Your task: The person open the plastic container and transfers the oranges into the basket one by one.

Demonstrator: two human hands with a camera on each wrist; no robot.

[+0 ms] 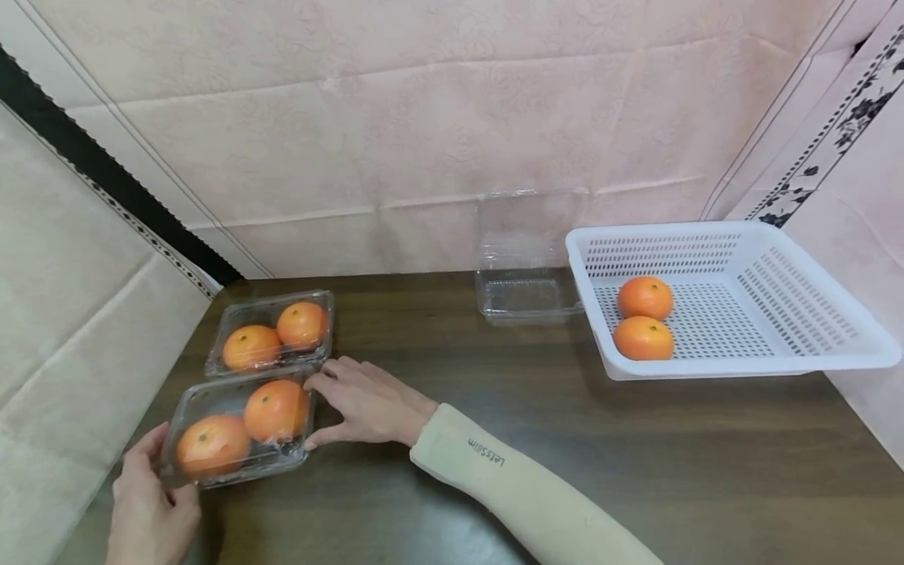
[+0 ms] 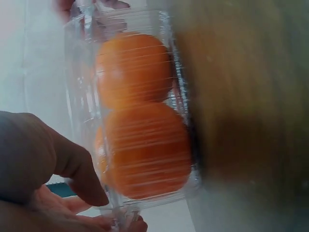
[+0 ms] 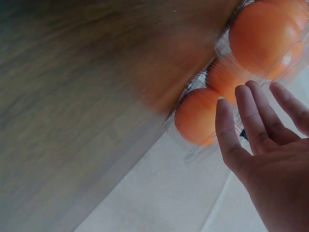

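A clear plastic clamshell box [image 1: 240,467] with two oranges [image 1: 277,411] in it is at the left of the table, its lid down. My left hand [image 1: 151,494] grips its left end, thumb and fingers around the edge in the left wrist view. At the box's other end is my right hand [image 1: 374,404], its thumb and fingertips right at the rim. Those fingers [image 3: 253,118] look extended and loosely spread in the right wrist view. Just behind stands a second closed clamshell box [image 1: 271,302], also holding two oranges [image 1: 252,348].
An empty clamshell box [image 1: 530,298] stands with its lid raised at the back of the dark wooden table [image 1: 452,471]. To its right, a white perforated basket [image 1: 763,365] holds two oranges [image 1: 644,318]. Cloth-covered walls [image 1: 424,141] border the back and sides.
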